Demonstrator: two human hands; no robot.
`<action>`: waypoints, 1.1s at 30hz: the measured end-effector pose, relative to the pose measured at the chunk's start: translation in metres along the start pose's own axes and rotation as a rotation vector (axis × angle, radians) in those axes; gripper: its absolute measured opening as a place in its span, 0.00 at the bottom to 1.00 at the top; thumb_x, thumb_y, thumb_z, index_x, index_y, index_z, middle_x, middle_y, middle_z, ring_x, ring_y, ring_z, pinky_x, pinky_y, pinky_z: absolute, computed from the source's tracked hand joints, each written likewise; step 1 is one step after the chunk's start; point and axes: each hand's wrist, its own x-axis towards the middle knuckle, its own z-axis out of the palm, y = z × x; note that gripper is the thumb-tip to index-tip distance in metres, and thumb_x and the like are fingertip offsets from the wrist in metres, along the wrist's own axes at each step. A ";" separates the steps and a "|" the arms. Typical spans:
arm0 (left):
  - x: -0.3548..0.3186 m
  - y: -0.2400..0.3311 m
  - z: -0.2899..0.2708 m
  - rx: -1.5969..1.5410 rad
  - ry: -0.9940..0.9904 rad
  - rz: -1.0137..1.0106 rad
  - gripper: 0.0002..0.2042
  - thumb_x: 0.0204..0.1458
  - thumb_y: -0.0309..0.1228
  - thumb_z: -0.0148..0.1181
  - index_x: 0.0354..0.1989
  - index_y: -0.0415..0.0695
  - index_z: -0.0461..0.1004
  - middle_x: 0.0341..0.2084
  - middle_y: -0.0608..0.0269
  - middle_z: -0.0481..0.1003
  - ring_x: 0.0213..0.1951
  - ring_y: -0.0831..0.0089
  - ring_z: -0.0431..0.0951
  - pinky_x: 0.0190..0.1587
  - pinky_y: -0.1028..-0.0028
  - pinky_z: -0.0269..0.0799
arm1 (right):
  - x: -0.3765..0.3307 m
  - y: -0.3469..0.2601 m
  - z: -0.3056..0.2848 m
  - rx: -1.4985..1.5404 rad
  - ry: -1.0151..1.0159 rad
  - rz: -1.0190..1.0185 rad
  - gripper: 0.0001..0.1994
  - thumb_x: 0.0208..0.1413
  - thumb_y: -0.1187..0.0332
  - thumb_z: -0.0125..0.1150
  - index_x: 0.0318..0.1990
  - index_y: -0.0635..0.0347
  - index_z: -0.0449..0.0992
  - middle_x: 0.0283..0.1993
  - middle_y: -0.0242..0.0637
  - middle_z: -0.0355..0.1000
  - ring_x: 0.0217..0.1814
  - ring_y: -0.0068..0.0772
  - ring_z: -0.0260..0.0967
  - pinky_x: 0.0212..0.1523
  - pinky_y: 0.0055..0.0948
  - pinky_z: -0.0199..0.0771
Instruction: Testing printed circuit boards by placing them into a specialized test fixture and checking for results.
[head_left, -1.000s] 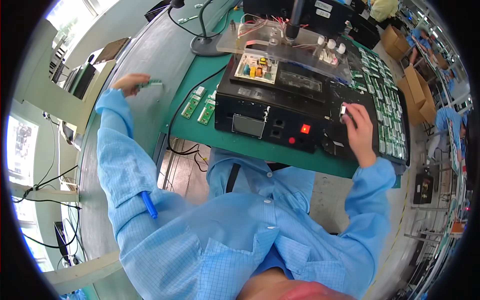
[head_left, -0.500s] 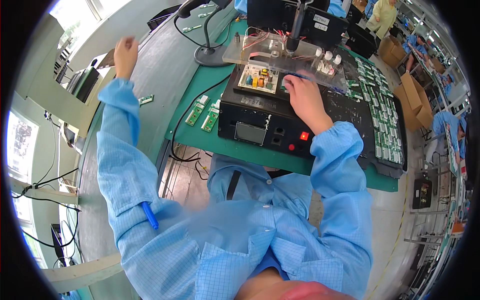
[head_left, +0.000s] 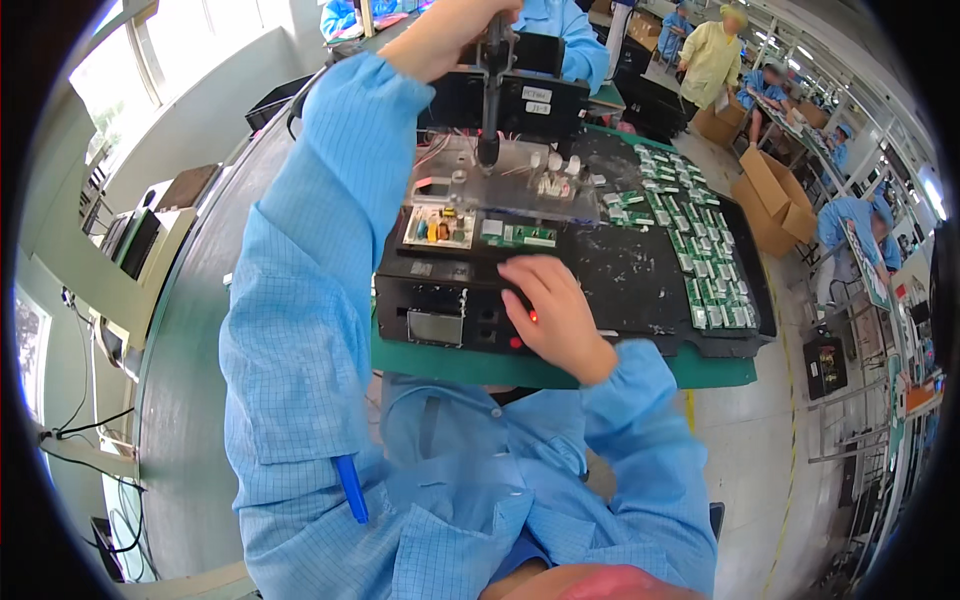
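Observation:
At the top edge, my left hand point(head_left: 460, 32) is closed around the upper end of the dark press handle point(head_left: 490, 100); part of the hand is cut off by the frame. That handle stands over a clear plastic plate point(head_left: 480, 185) with wires and white posts. Under the plate's near edge, a green circuit board point(head_left: 520, 236) lies in the black test fixture point(head_left: 600, 290), beside a pale board point(head_left: 438, 230) with colourful components. My right hand point(head_left: 552, 315), fingers apart and holding nothing, is over the fixture's front edge by the red light and button.
Many small green boards point(head_left: 705, 250) lie in rows on a black mat at the right. A small screen point(head_left: 435, 327) sits in the fixture's front. Cardboard boxes point(head_left: 775, 205) stand beyond the bench. Other people work farther back, one across the bench.
My left hand has swung from the far left to the press handle. My right hand has drawn back toward me from the fixture, where a green board now shows. The view has shifted.

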 end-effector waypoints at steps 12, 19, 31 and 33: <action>-0.119 -0.018 0.046 0.927 0.162 0.547 0.29 0.43 0.11 0.51 0.58 0.43 0.65 0.60 0.53 0.69 0.68 0.51 0.61 0.69 0.57 0.53 | -0.031 0.026 -0.032 0.156 0.044 0.127 0.06 0.53 0.79 0.62 0.38 0.65 0.80 0.38 0.44 0.78 0.41 0.45 0.75 0.44 0.36 0.75; -0.179 -0.054 0.065 0.793 0.344 0.355 0.30 0.42 0.29 0.66 0.58 0.42 0.68 0.53 0.53 0.68 0.60 0.53 0.66 0.62 0.56 0.59 | 0.004 0.042 -0.026 0.042 0.140 0.077 0.06 0.52 0.79 0.62 0.37 0.63 0.80 0.38 0.40 0.78 0.46 0.46 0.72 0.50 0.38 0.72; -0.185 -0.077 0.074 1.090 0.017 0.346 0.31 0.40 0.44 0.70 0.58 0.52 0.76 0.52 0.60 0.69 0.56 0.60 0.68 0.59 0.56 0.59 | 0.080 0.030 -0.053 -0.216 0.036 -0.029 0.33 0.54 0.64 0.65 0.66 0.66 0.64 0.67 0.49 0.66 0.72 0.51 0.55 0.70 0.44 0.50; -0.184 -0.077 0.071 1.091 0.020 0.372 0.31 0.39 0.44 0.71 0.57 0.52 0.76 0.52 0.60 0.69 0.55 0.60 0.68 0.58 0.56 0.59 | 0.071 0.037 -0.038 -0.361 -0.222 -0.084 0.33 0.55 0.54 0.65 0.65 0.63 0.68 0.64 0.54 0.67 0.73 0.52 0.55 0.71 0.48 0.47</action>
